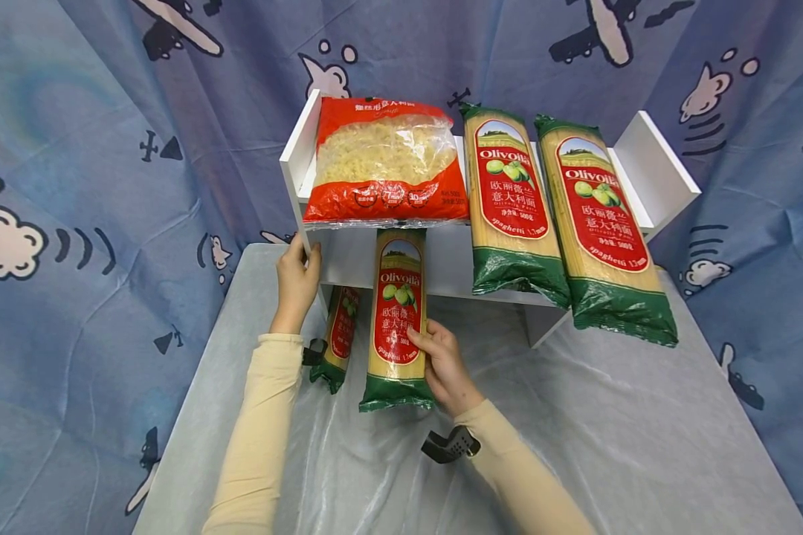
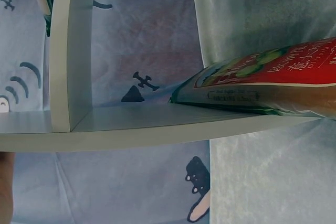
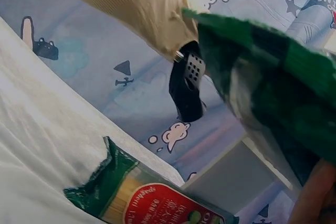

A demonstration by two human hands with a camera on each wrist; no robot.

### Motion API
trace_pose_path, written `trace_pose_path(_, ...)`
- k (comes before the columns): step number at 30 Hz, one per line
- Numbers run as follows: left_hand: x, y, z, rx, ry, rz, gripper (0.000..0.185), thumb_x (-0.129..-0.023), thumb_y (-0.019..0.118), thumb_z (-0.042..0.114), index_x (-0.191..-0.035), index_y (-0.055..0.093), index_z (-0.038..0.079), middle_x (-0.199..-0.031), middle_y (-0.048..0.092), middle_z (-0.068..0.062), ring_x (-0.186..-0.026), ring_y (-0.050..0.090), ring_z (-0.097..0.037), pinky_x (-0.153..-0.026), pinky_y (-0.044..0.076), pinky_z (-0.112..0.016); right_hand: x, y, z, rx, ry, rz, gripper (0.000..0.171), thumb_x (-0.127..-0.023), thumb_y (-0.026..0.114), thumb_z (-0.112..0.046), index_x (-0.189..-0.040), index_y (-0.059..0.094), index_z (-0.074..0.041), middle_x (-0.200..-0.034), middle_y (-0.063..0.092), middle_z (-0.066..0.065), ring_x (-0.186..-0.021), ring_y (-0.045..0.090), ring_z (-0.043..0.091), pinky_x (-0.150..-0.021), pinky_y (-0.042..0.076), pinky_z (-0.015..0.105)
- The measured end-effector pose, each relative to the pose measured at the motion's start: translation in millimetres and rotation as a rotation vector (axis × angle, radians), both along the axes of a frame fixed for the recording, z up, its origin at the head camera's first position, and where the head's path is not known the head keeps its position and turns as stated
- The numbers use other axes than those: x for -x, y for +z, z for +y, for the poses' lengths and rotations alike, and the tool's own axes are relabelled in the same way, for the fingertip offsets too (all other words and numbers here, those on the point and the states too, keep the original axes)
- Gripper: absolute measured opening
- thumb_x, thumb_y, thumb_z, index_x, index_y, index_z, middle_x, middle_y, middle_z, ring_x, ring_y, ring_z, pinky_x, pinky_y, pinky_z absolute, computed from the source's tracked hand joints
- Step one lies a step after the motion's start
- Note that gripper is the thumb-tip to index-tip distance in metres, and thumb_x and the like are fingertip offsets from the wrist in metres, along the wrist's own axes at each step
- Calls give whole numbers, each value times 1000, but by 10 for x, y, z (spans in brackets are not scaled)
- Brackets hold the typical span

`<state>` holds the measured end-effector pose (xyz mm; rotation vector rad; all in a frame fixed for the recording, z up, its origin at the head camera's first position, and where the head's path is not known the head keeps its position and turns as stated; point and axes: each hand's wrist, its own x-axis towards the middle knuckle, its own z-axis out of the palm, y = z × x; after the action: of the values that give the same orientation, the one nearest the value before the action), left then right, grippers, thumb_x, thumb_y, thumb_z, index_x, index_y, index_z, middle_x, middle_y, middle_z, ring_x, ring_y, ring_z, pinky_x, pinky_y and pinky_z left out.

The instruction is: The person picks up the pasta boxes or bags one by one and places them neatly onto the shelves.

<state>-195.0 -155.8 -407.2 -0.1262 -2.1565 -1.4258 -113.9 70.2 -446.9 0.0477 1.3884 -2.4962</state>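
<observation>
My right hand (image 1: 447, 365) grips a spaghetti pack (image 1: 396, 327) by its right edge, thumb over the front label. The pack, with green ends and a red label, stands before the middle of a white shelf unit (image 1: 348, 256), its top end at the upper board. My left hand (image 1: 296, 281) holds the front edge of the unit's left side panel, thumb on the inner side. Close to the left wrist, another spaghetti pack (image 1: 343, 334) lies in the lower level against the left panel. In the right wrist view, the held pack's green end (image 3: 273, 72) looms close.
On the upper board lie a red bag of short pasta (image 1: 388, 160) at left and two spaghetti packs, one in the middle (image 1: 515, 200) and one at right (image 1: 605, 230), jutting over the front edge. A grey cloth (image 1: 508, 461) covers the table; a patterned blue curtain (image 1: 94, 186) hangs behind.
</observation>
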Motion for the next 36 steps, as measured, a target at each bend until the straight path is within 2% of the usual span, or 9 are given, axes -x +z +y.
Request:
trace_pose_path(8, 2, 2, 3, -4, -7, 4, 28, -94, 50, -2, -120, 56, -10, -118, 58, -29, -112, 56, -41, -94, 45, -48, 189, 66, -43, -2, -46, -20, 23, -95, 44, 6, -116, 44, 15, -88, 64, 6, -78, 66, 15, -68, 55, 25)
trace_pose_path(10, 6, 1, 4, -3, -6, 9, 27, -94, 50, -3, -119, 56, -11, -118, 58, -29, -111, 56, -41, -94, 46, -48, 232, 75, -47, 10, -48, -24, 20, -95, 45, 6, -113, 46, 13, -88, 64, 7, -78, 66, 14, -68, 55, 25)
trace_pose_path(14, 13, -3, 7, 1, -3, 8, 27, -94, 50, -3, -119, 56, -11, -118, 59, -29, -111, 56, -40, -94, 46, -48, 299, 70, -45, 41, -55, -51, 11, -96, 46, 3, -99, 56, 6, -84, 64, 7, -74, 65, 14, -63, 55, 23)
trace_pose_path(17, 14, -1, 8, 1, -9, 7, 27, -94, 49, -3, -120, 56, -10, -118, 58, -29, -112, 56, -40, -94, 45, -47, 328, 58, -38, 32, -75, -71, 17, -95, 49, 1, -84, 61, -2, -76, 64, 6, -65, 64, 12, -55, 53, 21)
trace_pose_path(20, 13, 4, 1, 7, -3, 11, 27, -94, 50, -3, -119, 56, -10, -117, 59, -29, -111, 56, -40, -93, 46, -48, 347, 53, -40, -7, -90, -63, 23, -95, 50, 0, -77, 63, -6, -71, 64, 3, -59, 63, 10, -51, 51, 19)
trace_pose_path(25, 8, 6, -12, 17, 12, 13, 28, -94, 50, -1, -120, 56, -10, -116, 59, -29, -110, 57, -40, -92, 47, -49, 384, 54, -80, -39, -113, -44, 22, -93, 54, 1, -75, 63, -6, -69, 64, 2, -57, 61, 9, -50, 50, 19)
trace_pose_path(30, 9, 7, -7, 7, 6, -2, 28, -95, 49, -2, -121, 56, -10, -118, 58, -29, -111, 56, -40, -93, 46, -48, 421, 48, -107, -108, -148, -64, 18, -92, 59, -3, -75, 64, -7, -63, 63, 1, -43, 51, 5, -38, 38, 15)
trace_pose_path(36, 4, 5, -5, -6, -6, 1, 28, -95, 49, -3, -121, 55, -11, -119, 58, -30, -112, 55, -42, -94, 45, -48, 386, 59, -68, -55, -85, -101, 13, -95, 54, -7, -88, 63, -2, -76, 66, 5, -63, 62, 10, -53, 50, 19)
